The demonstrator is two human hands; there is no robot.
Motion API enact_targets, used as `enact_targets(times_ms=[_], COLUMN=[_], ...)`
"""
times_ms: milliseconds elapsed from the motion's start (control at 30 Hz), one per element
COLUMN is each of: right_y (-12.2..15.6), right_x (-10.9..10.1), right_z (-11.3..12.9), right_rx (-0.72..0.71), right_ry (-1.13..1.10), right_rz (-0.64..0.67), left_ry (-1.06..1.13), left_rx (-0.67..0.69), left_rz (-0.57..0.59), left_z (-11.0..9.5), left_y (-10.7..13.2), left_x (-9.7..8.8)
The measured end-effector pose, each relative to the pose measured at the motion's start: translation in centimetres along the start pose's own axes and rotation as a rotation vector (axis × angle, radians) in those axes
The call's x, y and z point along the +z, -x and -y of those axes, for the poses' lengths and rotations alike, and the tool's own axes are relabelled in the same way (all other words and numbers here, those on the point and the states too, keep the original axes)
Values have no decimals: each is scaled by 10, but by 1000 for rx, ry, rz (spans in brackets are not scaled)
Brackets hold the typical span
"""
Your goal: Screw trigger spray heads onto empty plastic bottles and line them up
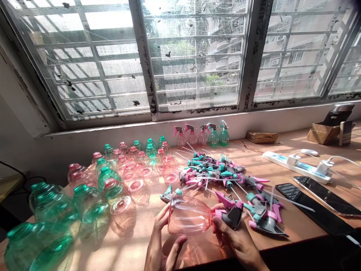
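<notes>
My left hand (162, 244) cups a clear pink plastic bottle (189, 215) that lies on its side over the table's front edge, fingers round its base. At the bottle's neck sits a pink and grey trigger sprayer head (230, 211), gripped by my right hand (238, 241). Just right of my hands, and stretching back across the wooden table (299, 226), lies a pile of loose sprayer heads (222, 177) in pink, teal and grey with white dip tubes.
Several open pink and green bottles (113, 173) crowd the table's left half. Several bottles with sprayers fitted (203, 136) stand by the window sill. A power strip (299, 165), two phones (313, 199) and a cardboard box (324, 131) lie at the right.
</notes>
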State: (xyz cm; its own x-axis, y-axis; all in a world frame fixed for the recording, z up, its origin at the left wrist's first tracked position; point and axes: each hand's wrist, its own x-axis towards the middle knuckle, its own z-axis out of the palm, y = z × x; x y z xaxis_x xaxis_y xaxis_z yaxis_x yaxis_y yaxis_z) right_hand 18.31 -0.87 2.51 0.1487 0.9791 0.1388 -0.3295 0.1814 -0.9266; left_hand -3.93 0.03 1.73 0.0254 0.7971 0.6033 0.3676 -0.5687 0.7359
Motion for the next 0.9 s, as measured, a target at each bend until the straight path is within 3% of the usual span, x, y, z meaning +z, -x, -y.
enact_targets(times_ms=[200,367,700,900], right_y=[-1,0,1,0], right_x=[-2,-2,2,-1], right_z=[-4,-3,4,-2], right_rx=[-22,-12,-7,-7], right_ry=[-35,-39,-23,-42], right_rz=[6,7,-2,1], left_ry=[-20,-31,0,-34], left_rx=[57,63,-14,47], left_rz=[-48,-8,14,-26], left_z=[5,9,-7,3], left_y=[0,0,-2,-1], left_x=[3,-1,-2,0])
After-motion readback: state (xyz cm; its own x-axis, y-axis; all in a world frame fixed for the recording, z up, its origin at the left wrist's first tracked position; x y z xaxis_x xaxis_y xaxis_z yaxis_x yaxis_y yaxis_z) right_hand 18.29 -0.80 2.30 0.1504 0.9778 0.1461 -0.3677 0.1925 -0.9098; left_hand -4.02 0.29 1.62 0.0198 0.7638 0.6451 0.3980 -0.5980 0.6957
